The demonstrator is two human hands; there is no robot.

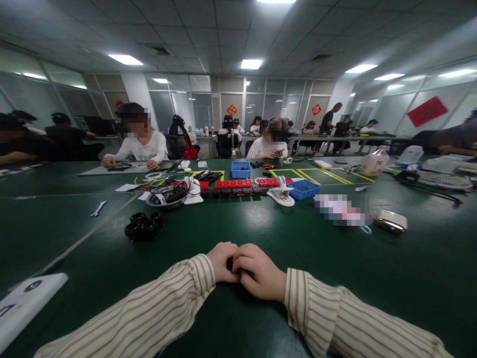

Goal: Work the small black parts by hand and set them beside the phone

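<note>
My left hand and my right hand meet above the near middle of the green table. Both have curled fingers, and the fingertips of the two touch. A dark spot shows between them; whether it is a small black object or shadow, I cannot make out. Ahead and to the left of my hands lies a cluster of black rounded pieces. Farther left is a metal wrench.
A white flat device lies at the near left. Ahead are a red power strip, a white clip, blue bins, a bowl of cables and a pale shiny box. People sit across the table.
</note>
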